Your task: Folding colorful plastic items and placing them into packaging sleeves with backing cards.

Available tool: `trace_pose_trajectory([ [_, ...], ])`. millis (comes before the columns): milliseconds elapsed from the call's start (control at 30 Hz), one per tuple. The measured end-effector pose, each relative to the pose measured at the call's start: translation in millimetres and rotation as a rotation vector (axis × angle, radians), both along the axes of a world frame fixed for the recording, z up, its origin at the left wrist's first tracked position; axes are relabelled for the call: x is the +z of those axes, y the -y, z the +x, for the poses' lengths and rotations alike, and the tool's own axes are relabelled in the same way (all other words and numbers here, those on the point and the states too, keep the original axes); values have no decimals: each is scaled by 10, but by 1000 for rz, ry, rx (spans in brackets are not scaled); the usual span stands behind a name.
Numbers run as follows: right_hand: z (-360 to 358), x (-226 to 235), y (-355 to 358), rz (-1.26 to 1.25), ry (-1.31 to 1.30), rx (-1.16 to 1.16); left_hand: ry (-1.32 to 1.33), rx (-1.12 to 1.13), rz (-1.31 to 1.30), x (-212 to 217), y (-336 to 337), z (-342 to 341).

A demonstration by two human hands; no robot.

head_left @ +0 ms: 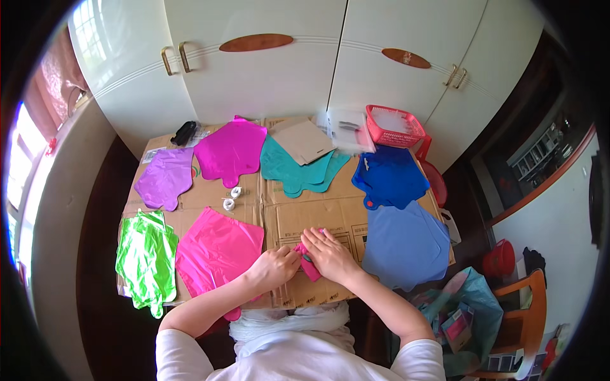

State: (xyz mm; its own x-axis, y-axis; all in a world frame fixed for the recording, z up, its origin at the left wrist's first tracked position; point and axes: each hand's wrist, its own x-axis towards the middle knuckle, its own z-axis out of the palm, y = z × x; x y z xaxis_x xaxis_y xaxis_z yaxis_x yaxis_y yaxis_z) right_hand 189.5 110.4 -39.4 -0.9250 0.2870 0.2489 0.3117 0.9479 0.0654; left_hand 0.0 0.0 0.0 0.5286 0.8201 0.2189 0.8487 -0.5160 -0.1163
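Observation:
A small folded piece of bright pink foil (309,267), apparently a flat foil balloon, lies on the cardboard in front of me. The fingers of my left hand (277,265) are closed in a pinch on its left side. My right hand (330,255) rests flat over its upper right part, fingers stretched out, and hides some of it. A small dark green spot shows on the foil between the hands. Left of my left hand is a larger flat pink foil balloon (219,247), whose tail hangs over the near edge.
Cardboard (286,209) covers the table. Around it lie green (146,257), purple (165,178), magenta (232,152), teal (298,174), dark blue (391,178) and light blue (403,244) flat balloons. Two white ribbon rolls (232,197) and a red basket (395,129) stand farther back.

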Motion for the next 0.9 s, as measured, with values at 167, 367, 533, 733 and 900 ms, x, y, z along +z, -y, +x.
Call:
trace_pose_trajectory([
  [167, 54, 407, 197, -194, 143, -19, 83, 64, -348, 360, -407, -132],
  [367, 263, 564, 495, -271, 251, 2, 266, 282, 147, -29, -1974, -499],
  [533, 432, 498, 650, -299, 177, 47, 70, 422, 210, -163, -2612, -459],
  [733, 476, 456, 637, -320, 132, 35, -54, 360, 128, 17, -2631, -269],
  [900, 448, 430, 644, -286, 130, 39, -55, 369, 163, 248, -2349, -89],
])
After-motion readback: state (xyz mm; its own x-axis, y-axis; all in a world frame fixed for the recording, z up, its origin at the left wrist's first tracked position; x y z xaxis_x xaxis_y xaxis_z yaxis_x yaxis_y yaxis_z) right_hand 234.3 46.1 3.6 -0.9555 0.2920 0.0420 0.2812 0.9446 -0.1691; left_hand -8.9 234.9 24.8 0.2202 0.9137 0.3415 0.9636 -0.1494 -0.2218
